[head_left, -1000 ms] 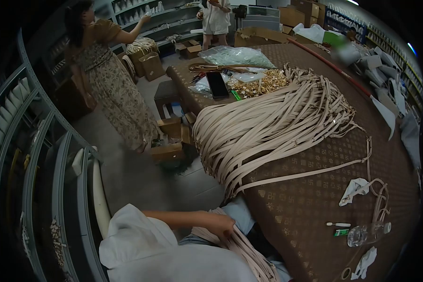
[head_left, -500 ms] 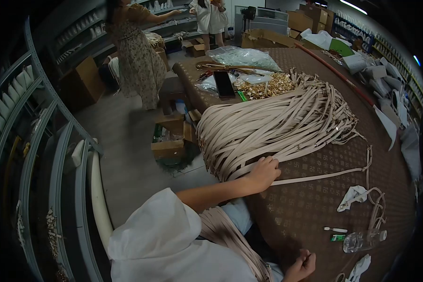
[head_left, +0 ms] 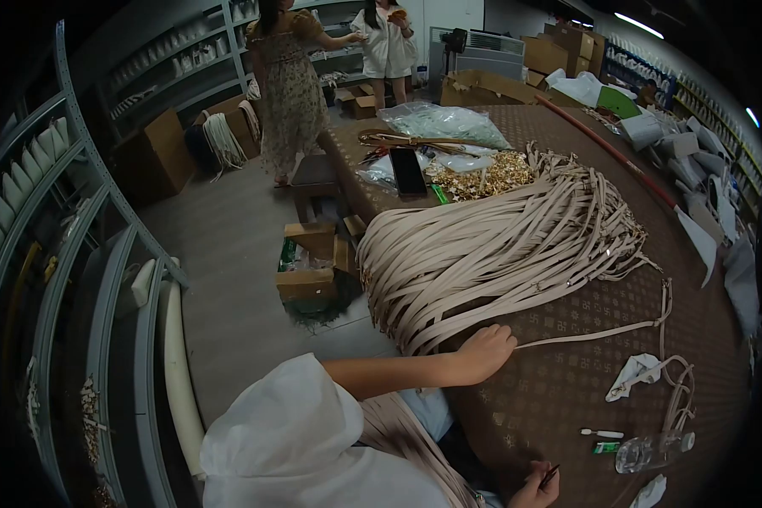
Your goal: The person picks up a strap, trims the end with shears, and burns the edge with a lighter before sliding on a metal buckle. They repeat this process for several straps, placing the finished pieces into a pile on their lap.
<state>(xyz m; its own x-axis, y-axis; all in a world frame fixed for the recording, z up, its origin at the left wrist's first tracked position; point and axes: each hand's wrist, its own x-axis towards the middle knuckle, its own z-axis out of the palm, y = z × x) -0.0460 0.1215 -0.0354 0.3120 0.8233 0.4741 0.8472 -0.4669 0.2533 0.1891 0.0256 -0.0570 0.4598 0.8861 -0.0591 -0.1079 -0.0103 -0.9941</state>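
The single beige strap (head_left: 593, 336) I am working on lies flat across the brown patterned table (head_left: 550, 381), running from my left hand (head_left: 485, 351) out toward three o'clock, where it bends up near the table's far side. My left hand rests on the cloth with the fingers curled tight, pinching the near end of that strap. Just above the hand, at twelve o'clock, sits the big heap of beige straps (head_left: 491, 245), its near ends spilling over the table edge right beside my knuckles.

My right hand (head_left: 535, 488) is low at five o'clock from the left one, at the bottom edge of view, fingers closed narrowly on a thin dark tool (head_left: 550, 476); I cannot tell what the tool is. More straps drape over my lap (head_left: 406, 440) between the two hands.

At three to four o'clock from my left hand lie a crumpled white cloth (head_left: 633, 374), a loose loop of strap (head_left: 681, 398), a small white stick (head_left: 603, 433) and a clear plastic bottle (head_left: 652, 453) on its side. Beyond the heap, at twelve o'clock, are a pile of gold metal fittings (head_left: 483, 176), a dark phone (head_left: 408, 171) and a clear bag (head_left: 436, 123). Off the table at ten o'clock stand open cardboard boxes (head_left: 309, 262) on the floor, and farther back two other people (head_left: 289, 85) stand by the shelving.
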